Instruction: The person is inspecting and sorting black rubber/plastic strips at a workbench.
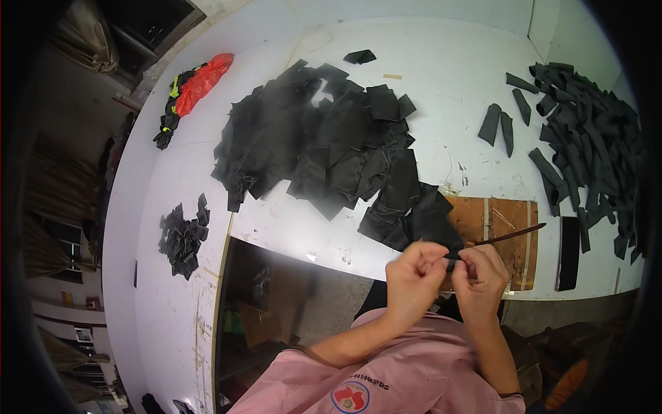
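Note:
Close to the table's front edge, my left hand (416,279) and my right hand (484,277) are side by side, each closed in a pinch. Between them is a black fabric piece (452,254), its edge gripped by the fingertips of both. More black fabric pieces (436,215) lie just beyond, running into a large loose pile (276,131). Under and beside my right hand is a brown board (524,265) with pale strips. A thin dark pointed stick (514,234) crosses the board; its near end is hidden behind my right hand, and whether I touch it is unclear.
Dark fabric tubes (586,131) are heaped at the right. A flat black rectangular object (567,254) lies right of the board. On the left are a small pile of black pieces (184,238) and a red plastic bag (205,84). The white table (276,238) has an inner edge near me.

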`<action>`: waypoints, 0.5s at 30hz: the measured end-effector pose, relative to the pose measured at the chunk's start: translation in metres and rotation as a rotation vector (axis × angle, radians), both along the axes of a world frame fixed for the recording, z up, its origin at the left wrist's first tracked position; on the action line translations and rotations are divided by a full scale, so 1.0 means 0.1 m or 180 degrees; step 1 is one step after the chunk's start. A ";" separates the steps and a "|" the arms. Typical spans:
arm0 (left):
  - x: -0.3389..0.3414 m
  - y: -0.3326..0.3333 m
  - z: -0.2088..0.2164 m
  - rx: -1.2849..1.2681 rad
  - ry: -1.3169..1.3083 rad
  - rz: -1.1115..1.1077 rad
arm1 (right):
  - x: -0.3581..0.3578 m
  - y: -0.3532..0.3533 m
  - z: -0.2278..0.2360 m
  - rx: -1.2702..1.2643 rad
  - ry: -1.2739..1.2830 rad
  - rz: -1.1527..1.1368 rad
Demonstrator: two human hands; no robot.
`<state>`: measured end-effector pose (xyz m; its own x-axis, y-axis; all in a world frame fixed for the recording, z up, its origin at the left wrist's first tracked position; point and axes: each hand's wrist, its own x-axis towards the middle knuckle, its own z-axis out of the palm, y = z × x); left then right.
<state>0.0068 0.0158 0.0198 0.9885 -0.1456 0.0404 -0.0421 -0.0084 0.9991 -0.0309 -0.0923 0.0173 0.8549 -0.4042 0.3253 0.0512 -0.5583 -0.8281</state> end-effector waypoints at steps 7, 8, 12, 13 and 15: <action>0.19 0.20 -0.07 -0.2500 0.2337 -0.1836 | -0.07 -0.17 -0.10 0.4208 0.0485 0.0867; 0.16 0.15 -0.10 -0.1863 0.1769 -0.1471 | -0.10 -0.16 -0.15 0.4347 0.0525 0.1064; 0.03 -0.07 -0.05 -0.0583 0.0266 -0.0375 | -0.07 -0.11 -0.14 0.4873 0.0622 0.1026; -0.01 -0.11 -0.07 0.0154 -0.0544 -0.0069 | -0.08 -0.12 -0.16 0.4874 0.0623 0.1019; -0.01 -0.10 -0.21 0.0295 -0.1210 -0.0048 | -0.09 -0.19 -0.17 0.3668 0.0751 0.1190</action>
<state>0.0062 0.0054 -0.0014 0.9034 -0.1801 0.3893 -0.4098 -0.0944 0.9073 -0.0403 -0.1109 0.0008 0.9690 -0.0708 -0.2368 -0.1667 0.5202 -0.8376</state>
